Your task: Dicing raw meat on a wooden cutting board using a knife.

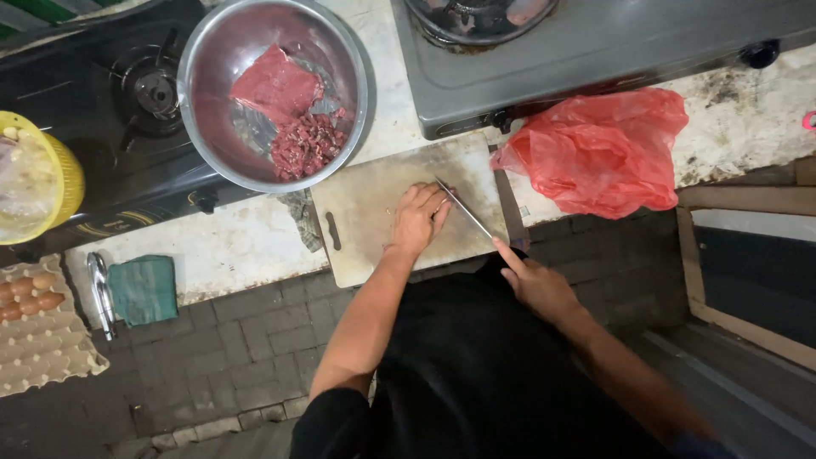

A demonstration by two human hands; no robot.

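A pale cutting board [365, 212] lies on the counter in front of me. My left hand [416, 219] rests on it with fingers curled down, covering something small I cannot make out. My right hand [535, 285] grips the handle of a knife [463, 208], whose blade slants up-left and meets the fingertips of my left hand. Beyond the board stands a steel bowl [208, 64] holding a slab of raw red meat [274, 85] and a heap of small cut pieces [308, 144].
A red plastic bag [599, 149] lies right of the board, below a grey stove [595, 59]. At left are a black gas stove [93, 127], a yellow basket [66, 174], an egg tray [42, 327], a green cloth [143, 289] and a metal utensil [100, 293].
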